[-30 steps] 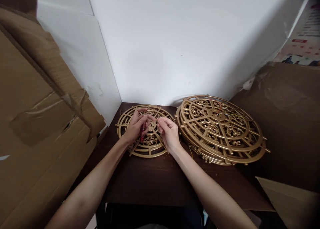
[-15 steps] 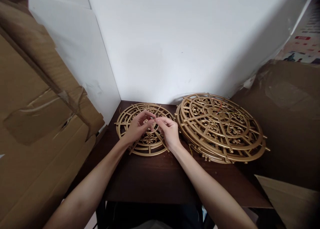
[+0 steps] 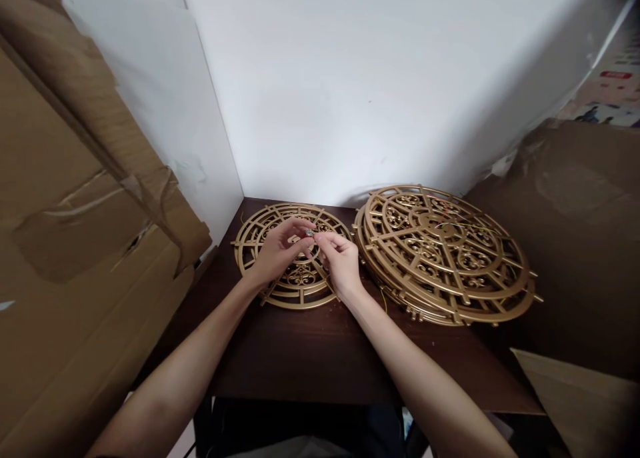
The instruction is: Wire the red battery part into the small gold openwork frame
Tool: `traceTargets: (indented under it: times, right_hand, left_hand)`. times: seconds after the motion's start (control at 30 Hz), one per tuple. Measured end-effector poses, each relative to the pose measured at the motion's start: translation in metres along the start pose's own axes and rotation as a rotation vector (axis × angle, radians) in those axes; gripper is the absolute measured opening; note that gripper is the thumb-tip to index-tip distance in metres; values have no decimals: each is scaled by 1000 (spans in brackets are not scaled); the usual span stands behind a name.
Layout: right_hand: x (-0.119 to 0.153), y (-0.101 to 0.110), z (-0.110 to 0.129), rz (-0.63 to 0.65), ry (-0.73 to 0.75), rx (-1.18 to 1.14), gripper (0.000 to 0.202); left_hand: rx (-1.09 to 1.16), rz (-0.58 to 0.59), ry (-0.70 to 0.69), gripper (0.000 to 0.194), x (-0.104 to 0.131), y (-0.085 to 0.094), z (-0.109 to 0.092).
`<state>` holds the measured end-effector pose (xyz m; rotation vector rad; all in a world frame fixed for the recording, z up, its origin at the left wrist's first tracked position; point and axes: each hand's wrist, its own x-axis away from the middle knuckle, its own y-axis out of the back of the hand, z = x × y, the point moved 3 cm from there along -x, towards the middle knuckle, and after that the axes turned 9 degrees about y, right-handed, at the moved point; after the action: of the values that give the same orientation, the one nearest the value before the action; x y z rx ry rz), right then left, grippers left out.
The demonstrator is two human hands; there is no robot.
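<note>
Both forearms are left bare, as are the left hand (image 3: 283, 248) and the right hand (image 3: 341, 261). A grey garment (image 3: 305, 447) is worn at the torso, and dark, nearly black clothing (image 3: 300, 421) is seen over the lap.

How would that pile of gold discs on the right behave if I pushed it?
The pile of gold discs might slide apart, since the edges sit unevenly. It looks stiff, with bars holding their curves. Thin wires on top could snag.

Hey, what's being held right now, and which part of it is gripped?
A tiny, shiny piece, at the fingertips of the left hand and right hand. It's too small to tell which part is gripped.
</note>
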<state>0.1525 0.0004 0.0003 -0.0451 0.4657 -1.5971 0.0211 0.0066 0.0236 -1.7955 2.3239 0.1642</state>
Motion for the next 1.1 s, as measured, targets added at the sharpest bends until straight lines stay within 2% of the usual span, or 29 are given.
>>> traceTargets:
  times: [0.67, 1.1]
  right_hand:
    - [1, 0, 5, -6, 45, 38, 25]
    - [2, 1, 13, -7, 100, 148, 19]
  left_hand:
    - [-88, 5, 6, 17, 1, 2, -1]
    - [-115, -18, 7, 23, 0, 6, 4]
